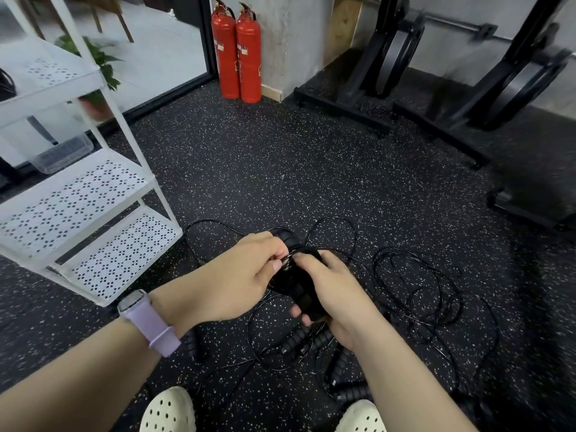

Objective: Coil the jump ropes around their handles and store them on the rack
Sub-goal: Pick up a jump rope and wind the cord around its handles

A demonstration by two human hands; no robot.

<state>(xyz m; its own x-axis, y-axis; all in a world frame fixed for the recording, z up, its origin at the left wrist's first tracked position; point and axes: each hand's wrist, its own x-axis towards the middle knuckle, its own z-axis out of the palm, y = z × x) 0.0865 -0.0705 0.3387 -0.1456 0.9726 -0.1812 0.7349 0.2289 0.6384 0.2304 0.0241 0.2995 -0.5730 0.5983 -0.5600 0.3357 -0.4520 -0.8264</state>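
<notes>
Speckled black rubber gym floor (280,169), white perforated rack (78,194) at left, two red fire extinguishers (237,54) by the wall. Person's right hand (336,294) grips a pair of black ribbed jump-rope handles (299,285); left hand (237,279) pinches thin cord at the handles' top end, fingertips partly hidden. More ropes (420,294) lie tangled on the floor at right, w/ loose handles (311,339) below the hands. Black gym equipment at back blurred, cut off.
</notes>
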